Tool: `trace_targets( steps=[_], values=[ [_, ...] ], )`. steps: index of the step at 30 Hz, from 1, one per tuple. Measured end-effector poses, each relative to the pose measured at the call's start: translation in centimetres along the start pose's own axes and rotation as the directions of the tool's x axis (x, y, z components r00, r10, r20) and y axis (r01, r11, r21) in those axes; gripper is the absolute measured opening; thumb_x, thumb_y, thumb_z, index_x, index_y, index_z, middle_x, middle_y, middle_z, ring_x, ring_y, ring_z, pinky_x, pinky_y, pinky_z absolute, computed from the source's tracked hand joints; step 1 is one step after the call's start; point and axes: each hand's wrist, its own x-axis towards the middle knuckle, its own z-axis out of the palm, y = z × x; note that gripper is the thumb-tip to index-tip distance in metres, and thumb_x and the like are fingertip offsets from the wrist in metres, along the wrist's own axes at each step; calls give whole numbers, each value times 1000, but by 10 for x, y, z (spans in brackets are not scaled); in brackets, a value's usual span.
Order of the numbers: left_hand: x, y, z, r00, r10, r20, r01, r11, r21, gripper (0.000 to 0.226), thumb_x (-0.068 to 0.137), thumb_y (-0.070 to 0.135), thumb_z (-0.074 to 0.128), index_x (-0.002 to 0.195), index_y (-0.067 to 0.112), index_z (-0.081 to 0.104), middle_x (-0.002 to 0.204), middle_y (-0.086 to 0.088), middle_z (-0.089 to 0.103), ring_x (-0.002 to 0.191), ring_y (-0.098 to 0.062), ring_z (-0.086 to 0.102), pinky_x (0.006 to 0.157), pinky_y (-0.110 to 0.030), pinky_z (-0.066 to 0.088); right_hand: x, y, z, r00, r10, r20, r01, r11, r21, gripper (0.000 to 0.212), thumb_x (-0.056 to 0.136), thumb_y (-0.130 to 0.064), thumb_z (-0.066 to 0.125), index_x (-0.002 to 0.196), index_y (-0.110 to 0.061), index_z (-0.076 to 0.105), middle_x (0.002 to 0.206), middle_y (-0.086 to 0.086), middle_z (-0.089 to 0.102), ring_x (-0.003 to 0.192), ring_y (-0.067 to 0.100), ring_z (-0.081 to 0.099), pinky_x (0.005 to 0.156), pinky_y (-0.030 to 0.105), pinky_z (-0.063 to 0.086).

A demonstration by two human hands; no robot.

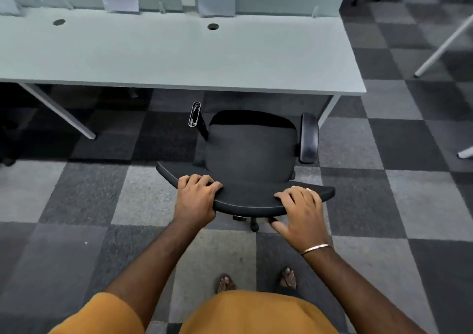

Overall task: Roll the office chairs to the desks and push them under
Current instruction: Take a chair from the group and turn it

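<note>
A black office chair [249,152] stands on the carpet facing the long white desk [179,57], its seat front just short of the desk's near edge. Both of my hands are on the top of its backrest [245,198]. My left hand [195,198] grips the left part of the top edge, fingers curled over it. My right hand [299,208] grips the right part, fingers over the top and thumb below. The right armrest [309,138] has its pad, while the left armrest [195,115] is a bare bracket.
The desk's slanted white leg [58,111] stands left of the chair, its end panel [330,108] just right of it. Two cable holes [213,26] and a divider with papers lie at the back. Another desk's legs [442,44] stand at the far right. My sandalled feet [256,281] are behind the chair.
</note>
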Motion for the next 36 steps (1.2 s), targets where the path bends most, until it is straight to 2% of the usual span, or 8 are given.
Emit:
trace_targets(
  steps=[2,4,8,13,16,25,31,36],
  values=[
    [9,-8,-3,1000,10,2,-10,1000,13,59,67,31,74,124,40,67,118,13,64,109,-20,58,97,-40,35,-1,-5,7,999,5,-38,-4,1000,29,59,77,-54,74,128,-27,62,132,-4,55,140,26,44,122,47,23],
    [18,-12,-7,1000,9,-4,-9,1000,21,58,67,30,74,124,40,67,118,13,65,109,-20,58,97,-40,35,9,-5,8,998,5,-57,-2,999,50,58,84,-63,69,129,-28,62,136,-5,53,143,25,41,124,48,19],
    [43,-13,-14,1000,26,-5,-25,999,39,58,70,27,71,126,40,66,119,13,65,110,-20,57,97,-40,35,33,4,7,997,15,-75,-12,999,44,58,88,-75,59,127,-33,62,126,-11,54,130,19,48,122,46,20],
    [79,4,-23,1000,17,-13,-17,999,34,56,75,28,68,129,40,62,121,12,63,113,-20,55,97,-41,33,68,35,4,994,0,-108,1,1000,8,54,84,-69,65,122,-30,64,111,-8,52,111,23,51,118,46,26],
    [98,36,-26,996,90,-15,-89,995,46,49,78,31,66,127,37,61,120,10,63,111,-20,56,98,-42,33,86,79,-6,993,-63,-102,61,998,-15,55,83,-70,62,119,-29,65,105,-5,52,106,25,52,115,46,28],
    [156,121,-35,985,164,-54,-166,985,-45,35,85,27,60,119,33,67,105,8,64,101,-18,64,88,-36,42,147,198,-34,979,-201,-33,199,978,-55,60,81,-72,57,116,-25,69,99,-4,52,98,23,52,105,44,36],
    [155,123,-31,990,140,-23,-141,988,-59,38,76,31,63,114,33,68,98,9,66,95,-17,66,79,-34,42,145,206,-30,977,-211,-39,212,977,27,58,80,-72,64,117,-29,69,101,-10,53,99,18,54,104,42,33],
    [137,114,-25,987,156,-24,-157,986,-53,38,77,32,60,113,31,70,97,8,68,95,-19,68,76,-35,44,127,196,-24,975,-214,-61,218,974,70,55,77,-70,71,117,-32,69,103,-13,55,101,17,56,98,42,34]
  ],
)
